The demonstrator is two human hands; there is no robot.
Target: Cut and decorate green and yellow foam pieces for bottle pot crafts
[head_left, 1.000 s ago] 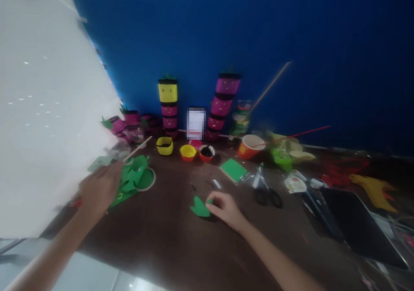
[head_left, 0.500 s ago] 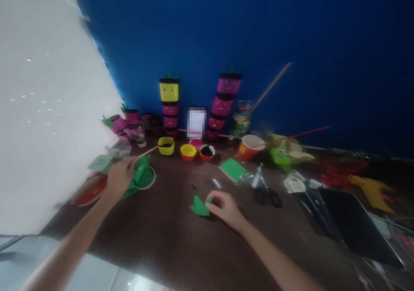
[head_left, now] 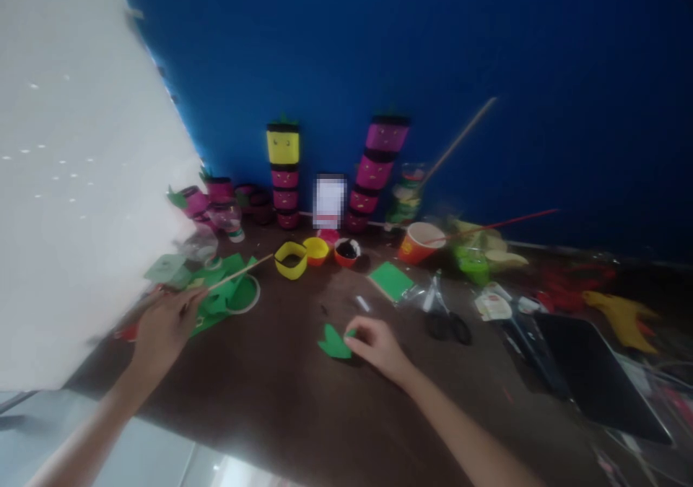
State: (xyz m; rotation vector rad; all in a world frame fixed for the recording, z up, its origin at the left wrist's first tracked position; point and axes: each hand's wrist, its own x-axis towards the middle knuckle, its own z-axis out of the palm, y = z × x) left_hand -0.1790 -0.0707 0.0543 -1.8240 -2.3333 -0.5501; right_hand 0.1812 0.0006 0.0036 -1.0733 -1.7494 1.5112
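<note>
My left hand (head_left: 167, 328) is closed around one end of a thin wooden stick (head_left: 241, 273), whose far tip reaches close to a small yellow cup with a dark rim (head_left: 291, 270). Beneath and beside this hand lie green paper pieces (head_left: 214, 303) and a round rim with green inside (head_left: 243, 296). On the brown table my right hand (head_left: 376, 346) pinches a small pointed green paper cutout (head_left: 336, 343) between thumb and fingers. Behind stand a bright yellow cup (head_left: 315, 251) and a small cup with dark contents (head_left: 347, 252).
Scissors (head_left: 445, 314), a green paper pad (head_left: 390, 282) and a red paper cup (head_left: 422, 243) lie right of centre. A dark tablet-like slab (head_left: 600, 375) is farther right. Purple and yellow cup stacks (head_left: 285, 177) stand against the blue wall.
My left hand has drawn back left and down with the stick. The dark-rimmed yellow cup has shifted right and nearer. My right hand stays on the green cutout.
</note>
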